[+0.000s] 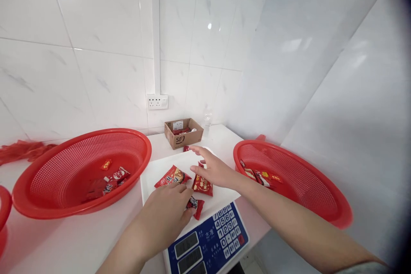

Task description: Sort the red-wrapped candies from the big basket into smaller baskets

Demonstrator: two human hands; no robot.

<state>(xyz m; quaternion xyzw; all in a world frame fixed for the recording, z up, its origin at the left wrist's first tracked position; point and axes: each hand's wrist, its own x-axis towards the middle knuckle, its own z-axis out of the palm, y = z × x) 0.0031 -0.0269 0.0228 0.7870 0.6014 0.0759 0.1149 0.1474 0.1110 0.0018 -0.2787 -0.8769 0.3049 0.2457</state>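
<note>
My left hand (165,209) is over the scale's white pan (150,171), its fingers curled down. Between its thumb and fingers shows a small red snack packet (199,209), partly hidden by the hand. Just beyond the knuckles lies a larger red snack packet (173,175) with a food picture. My right hand (215,169) hovers at the pan's right side, thumb and fingers apart, holding nothing. Below it rests another red and yellow packet (203,185). The scale's blue keypad panel (210,239) faces me at the near edge.
Red mesh baskets with packets stand left (64,154) and right (308,171); another basket (2,205) is cut off at far left. Behind the scale are an open cardboard box (189,138) and a clear bottle (207,117). Red netting (24,152) lies near the wall.
</note>
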